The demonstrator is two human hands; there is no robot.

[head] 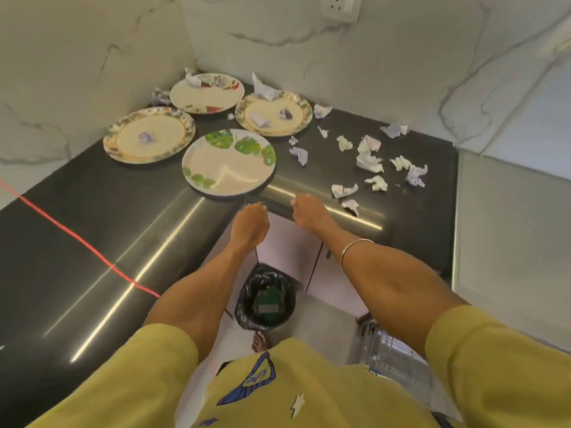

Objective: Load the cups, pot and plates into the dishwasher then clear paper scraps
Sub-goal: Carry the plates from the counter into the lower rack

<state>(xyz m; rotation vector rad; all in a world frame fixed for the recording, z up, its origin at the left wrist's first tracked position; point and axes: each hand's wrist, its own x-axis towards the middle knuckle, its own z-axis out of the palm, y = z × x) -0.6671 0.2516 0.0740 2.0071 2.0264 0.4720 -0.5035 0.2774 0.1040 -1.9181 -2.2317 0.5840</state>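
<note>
Several plates lie on the black counter [92, 217] in the corner. A green-leaf divided plate [228, 163] is nearest me. A floral plate [150, 135] with a paper bit lies to its left, another floral plate [207, 92] at the back, and a fourth plate [273, 114] holds paper scraps. Crumpled paper scraps [369, 159] are scattered over the counter to the right. My left hand [250, 225] and my right hand [307, 211] hover at the counter's front edge, fingers loosely curled, holding nothing. No cups or pot are in view.
A bin with a black liner [265, 299] stands on the floor below my arms. A dishwasher rack [389, 347] shows at lower right. Marble walls close the corner behind the plates. A red line [80, 242] crosses the counter at left.
</note>
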